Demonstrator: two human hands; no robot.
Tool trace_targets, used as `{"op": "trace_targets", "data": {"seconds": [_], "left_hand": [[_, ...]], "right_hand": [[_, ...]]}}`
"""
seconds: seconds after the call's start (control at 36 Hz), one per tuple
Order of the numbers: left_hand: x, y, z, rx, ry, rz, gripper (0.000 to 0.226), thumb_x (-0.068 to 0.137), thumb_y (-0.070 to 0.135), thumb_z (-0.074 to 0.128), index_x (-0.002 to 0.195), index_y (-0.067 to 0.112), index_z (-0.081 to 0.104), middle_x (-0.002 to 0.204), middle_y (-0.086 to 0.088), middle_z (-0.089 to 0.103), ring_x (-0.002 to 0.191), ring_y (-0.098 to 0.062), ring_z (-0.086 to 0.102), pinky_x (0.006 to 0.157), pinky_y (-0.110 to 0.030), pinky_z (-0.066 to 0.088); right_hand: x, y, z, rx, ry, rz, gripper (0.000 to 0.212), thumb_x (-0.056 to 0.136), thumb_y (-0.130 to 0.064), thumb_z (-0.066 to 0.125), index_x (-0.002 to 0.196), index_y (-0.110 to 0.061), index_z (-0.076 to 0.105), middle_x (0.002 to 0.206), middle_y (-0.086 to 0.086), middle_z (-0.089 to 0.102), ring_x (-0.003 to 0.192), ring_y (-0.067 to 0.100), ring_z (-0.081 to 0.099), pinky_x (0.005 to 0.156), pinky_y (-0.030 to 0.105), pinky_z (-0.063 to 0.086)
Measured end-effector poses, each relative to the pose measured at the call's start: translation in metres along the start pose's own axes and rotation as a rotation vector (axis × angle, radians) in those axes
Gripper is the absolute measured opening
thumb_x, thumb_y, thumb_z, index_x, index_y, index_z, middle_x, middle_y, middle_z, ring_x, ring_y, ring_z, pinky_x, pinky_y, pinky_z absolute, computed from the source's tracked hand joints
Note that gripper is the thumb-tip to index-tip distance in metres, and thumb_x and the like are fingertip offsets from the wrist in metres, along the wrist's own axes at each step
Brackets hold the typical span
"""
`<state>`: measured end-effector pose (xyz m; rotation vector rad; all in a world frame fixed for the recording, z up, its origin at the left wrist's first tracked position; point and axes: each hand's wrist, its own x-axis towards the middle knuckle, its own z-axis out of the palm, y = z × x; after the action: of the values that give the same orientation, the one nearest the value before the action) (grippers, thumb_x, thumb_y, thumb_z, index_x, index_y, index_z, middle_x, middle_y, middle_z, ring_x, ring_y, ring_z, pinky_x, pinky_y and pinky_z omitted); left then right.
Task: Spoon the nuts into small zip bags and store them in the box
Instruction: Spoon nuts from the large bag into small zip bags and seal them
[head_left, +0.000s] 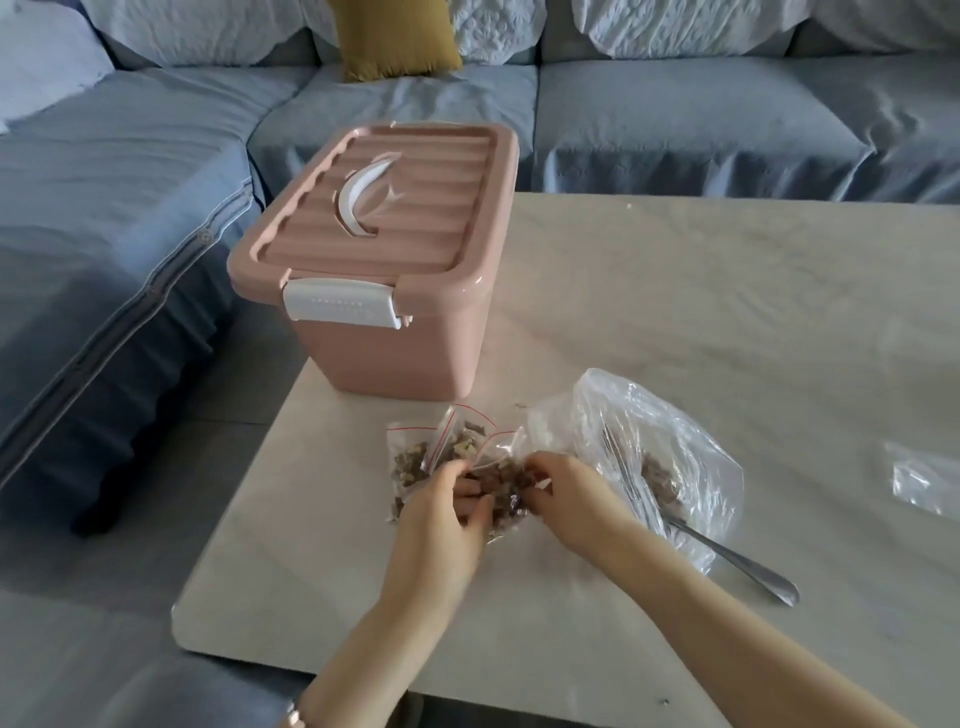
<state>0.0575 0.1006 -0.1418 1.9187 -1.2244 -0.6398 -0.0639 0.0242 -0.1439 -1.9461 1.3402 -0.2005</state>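
Tabletop (675, 322): pale, marbled; bordered by blue sofa (156, 171) with mustard cushion (395, 36).
Box (384, 270): pink, lid latched, at far-left corner.
Zip bags (431, 452): nut-filled, clustered before the box.
Left hand (441, 514): grip closed on one bag.
Right hand (566, 499): grip pinched on the same bag.
Spoon (727, 556): laid in large clear bag (654, 447).

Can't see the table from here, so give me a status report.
Left hand and right hand both grip one filled zip bag. Two more filled bags beside it. Box lid latched shut. Spoon in big bag.

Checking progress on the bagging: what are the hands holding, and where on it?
Both hands, left and right, grip one small zip bag of nuts, pinching its lower part from either side.
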Motion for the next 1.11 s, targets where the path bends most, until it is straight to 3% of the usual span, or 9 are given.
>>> {"op": "trace_targets", "data": {"seconds": [0.08,0.28,0.36,0.44,0.61,0.72,0.86,0.97,1.11], "left_hand": [[0.001,0.001,0.0,-0.018,-0.012,-0.027,0.043,0.082,0.002,0.063,0.124,0.007,0.055,0.078,0.015,0.06,0.068,0.005,0.058,0.066,-0.001,0.04],[-0.008,0.005,-0.002,-0.057,-0.074,-0.07,0.05,0.082,0.002,0.061,0.129,0.017,0.051,0.08,0.016,0.06,0.072,0.017,0.056,0.063,-0.001,0.041],[-0.01,0.008,-0.004,-0.016,-0.046,-0.076,0.055,0.081,0.007,0.065,0.131,0.019,0.047,0.085,0.014,0.061,0.08,0.005,0.06,0.065,-0.01,0.044],[-0.011,0.011,-0.007,0.052,0.021,0.015,0.061,0.078,0.007,0.068,0.132,0.015,0.042,0.1,-0.004,0.061,0.08,-0.017,0.062,0.074,-0.038,0.051],[-0.022,0.039,-0.005,0.053,-0.019,0.244,0.039,0.072,0.037,0.067,0.106,0.044,0.05,0.093,0.013,0.054,0.081,-0.003,0.056,0.069,-0.023,0.048],[-0.025,0.064,0.016,0.076,-0.151,0.313,0.018,0.075,0.026,0.067,0.079,0.04,0.056,0.096,0.029,0.057,0.08,0.01,0.056,0.07,0.002,0.037],[-0.024,0.098,0.043,0.179,-0.363,0.425,0.026,0.08,0.016,0.067,0.074,0.038,0.055,0.074,0.02,0.064,0.076,0.005,0.058,0.067,-0.005,0.041],[-0.02,0.117,0.061,0.166,-0.452,0.434,0.006,0.085,0.025,0.06,0.081,0.029,0.06,0.079,0.017,0.064,0.077,0.0,0.057,0.068,-0.014,0.044],[-0.017,0.129,0.072,0.169,-0.504,0.459,0.007,0.087,0.021,0.057,0.084,0.024,0.062,0.075,0.011,0.064,0.081,0.003,0.055,0.069,-0.011,0.041]], "right_hand": [[0.006,-0.004,-0.001,-0.036,-0.027,0.024,0.016,0.088,-0.005,0.049,0.096,-0.011,0.061,0.098,0.007,0.064,0.092,0.027,0.059,0.07,0.029,0.041],[0.0,-0.006,0.003,-0.179,-0.045,-0.011,0.022,0.089,0.0,0.039,0.08,-0.019,0.047,0.096,0.006,0.045,0.099,0.023,0.05,0.076,0.021,0.032],[-0.005,-0.008,0.003,-0.093,-0.035,0.021,0.028,0.091,-0.005,0.041,0.116,-0.012,0.052,0.119,0.009,0.049,0.115,0.028,0.048,0.092,0.029,0.038],[-0.026,-0.012,-0.01,-0.059,-0.005,-0.039,0.042,0.091,-0.01,0.048,0.133,-0.014,0.044,0.133,0.006,0.045,0.114,0.027,0.052,0.095,0.033,0.042],[-0.084,0.009,-0.074,0.029,-0.05,-0.197,0.026,0.089,-0.021,0.058,0.114,-0.024,0.062,0.097,-0.015,0.058,0.082,0.006,0.056,0.079,0.02,0.046],[-0.095,0.065,-0.12,-0.055,0.08,-0.001,0.019,0.089,-0.021,0.057,0.105,-0.024,0.066,0.085,-0.014,0.06,0.072,0.002,0.055,0.072,0.013,0.043],[-0.091,0.159,-0.17,-0.19,0.322,0.276,0.021,0.088,-0.018,0.058,0.107,-0.017,0.065,0.099,-0.004,0.064,0.075,0.006,0.054,0.072,0.006,0.035],[-0.087,0.222,-0.2,-0.254,0.408,0.495,0.037,0.088,-0.018,0.059,0.124,-0.012,0.055,0.123,0.014,0.054,0.113,0.029,0.051,0.094,0.033,0.04],[-0.08,0.26,-0.205,-0.231,0.433,0.904,0.051,0.083,-0.03,0.062,0.123,-0.003,0.046,0.124,0.023,0.05,0.117,0.039,0.046,0.092,0.037,0.041]]}}
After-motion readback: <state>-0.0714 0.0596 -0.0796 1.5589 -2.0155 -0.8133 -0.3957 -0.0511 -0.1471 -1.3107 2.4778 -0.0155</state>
